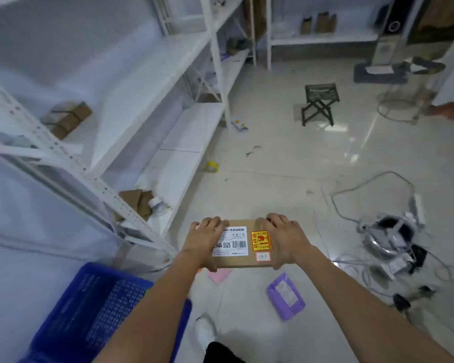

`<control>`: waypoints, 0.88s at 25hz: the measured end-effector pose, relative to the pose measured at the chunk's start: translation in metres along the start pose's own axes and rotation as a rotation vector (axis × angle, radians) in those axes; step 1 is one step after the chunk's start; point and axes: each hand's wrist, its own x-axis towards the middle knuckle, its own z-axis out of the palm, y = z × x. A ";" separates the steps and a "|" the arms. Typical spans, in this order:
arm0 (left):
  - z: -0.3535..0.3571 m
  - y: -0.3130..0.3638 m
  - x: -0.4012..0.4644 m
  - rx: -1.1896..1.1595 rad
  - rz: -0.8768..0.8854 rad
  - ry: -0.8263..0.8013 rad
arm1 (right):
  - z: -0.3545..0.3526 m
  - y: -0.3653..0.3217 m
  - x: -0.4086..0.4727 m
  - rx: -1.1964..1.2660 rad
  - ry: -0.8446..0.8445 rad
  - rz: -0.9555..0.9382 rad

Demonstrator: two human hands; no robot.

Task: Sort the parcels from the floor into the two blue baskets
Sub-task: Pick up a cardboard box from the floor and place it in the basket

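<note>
A flat brown cardboard parcel (pixel 243 260) with a white barcode label and a yellow-red sticker is held in the air in front of me. My left hand (pixel 203 241) grips its left side and my right hand (pixel 286 239) grips its right side. Below it on the floor lie a purple bag parcel (pixel 285 297) and a pink parcel (pixel 220 275), which the box partly hides. One blue basket (pixel 89 305) stands on the floor at lower left, under my left forearm. It looks empty. I see no second basket.
White metal shelving (pixel 131 121) runs along the left with a few brown boxes. A yellow tape roll (pixel 211 166) and a folding stool (pixel 319 102) are on the floor ahead. Cables and a fan-like device (pixel 388 237) clutter the right. My white shoe (pixel 205 330) is below.
</note>
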 end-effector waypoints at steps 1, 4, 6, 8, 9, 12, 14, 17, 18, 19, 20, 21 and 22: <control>-0.005 -0.015 -0.028 -0.013 -0.070 0.015 | -0.010 -0.025 0.004 -0.031 -0.001 -0.062; -0.011 -0.057 -0.121 -0.046 -0.274 0.014 | -0.031 -0.113 0.013 -0.127 0.002 -0.269; -0.005 -0.081 -0.182 -0.053 -0.404 0.004 | -0.036 -0.173 0.016 -0.194 -0.002 -0.371; 0.008 -0.100 -0.247 -0.096 -0.516 0.013 | -0.034 -0.236 0.010 -0.252 0.001 -0.475; 0.016 -0.109 -0.282 -0.123 -0.566 0.018 | -0.030 -0.270 0.004 -0.285 0.004 -0.531; 0.043 -0.128 -0.391 -0.197 -0.701 0.021 | -0.010 -0.371 -0.024 -0.320 -0.014 -0.678; 0.065 -0.134 -0.463 -0.243 -0.781 0.014 | 0.014 -0.438 -0.048 -0.360 -0.032 -0.754; 0.111 -0.143 -0.577 -0.286 -0.884 -0.001 | 0.060 -0.541 -0.090 -0.398 -0.071 -0.851; 0.129 -0.146 -0.617 -0.297 -0.922 -0.007 | 0.077 -0.578 -0.107 -0.412 -0.092 -0.885; 0.146 -0.147 -0.656 -0.309 -0.956 -0.020 | 0.093 -0.611 -0.124 -0.427 -0.113 -0.917; 0.160 -0.149 -0.690 -0.330 -0.975 -0.044 | 0.108 -0.640 -0.141 -0.440 -0.127 -0.939; 0.171 -0.152 -0.719 -0.350 -0.978 -0.065 | 0.121 -0.664 -0.156 -0.452 -0.134 -0.947; 0.181 -0.154 -0.740 -0.365 -0.974 -0.073 | 0.132 -0.682 -0.167 -0.467 -0.135 -0.945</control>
